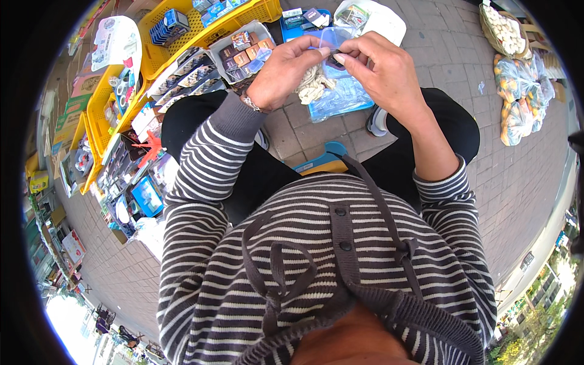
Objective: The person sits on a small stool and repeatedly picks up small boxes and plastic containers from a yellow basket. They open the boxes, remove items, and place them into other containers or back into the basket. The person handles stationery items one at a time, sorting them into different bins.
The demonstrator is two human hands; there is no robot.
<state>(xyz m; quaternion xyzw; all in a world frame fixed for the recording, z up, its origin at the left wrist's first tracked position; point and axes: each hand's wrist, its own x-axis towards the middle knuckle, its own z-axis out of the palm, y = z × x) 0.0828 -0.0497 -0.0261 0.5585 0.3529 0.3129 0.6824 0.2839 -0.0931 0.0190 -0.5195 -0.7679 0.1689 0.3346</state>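
Note:
In front of my knees, my left hand point(285, 68) pinches the edge of a small clear plastic case point(337, 36), whose lid stands raised. A chain bracelet point(251, 104) circles my left wrist. At the case's other side, my right hand point(388, 68) has thumb and fingertips on a small dark object point(336, 60), partly hidden by the fingers; I cannot tell what it is. Just below the hands lie a bundled cream cloth point(315, 86) and a blue tray point(340, 107) covered with clear plastic film.
A grey bin point(220, 68) of small boxes and yellow plastic crates point(200, 41) stand to the left. A white tub point(392, 23) is beyond my right hand. Bags of orange fruit point(520, 98) and a basket of pale round goods point(504, 34) sit far right on paving point(438, 50).

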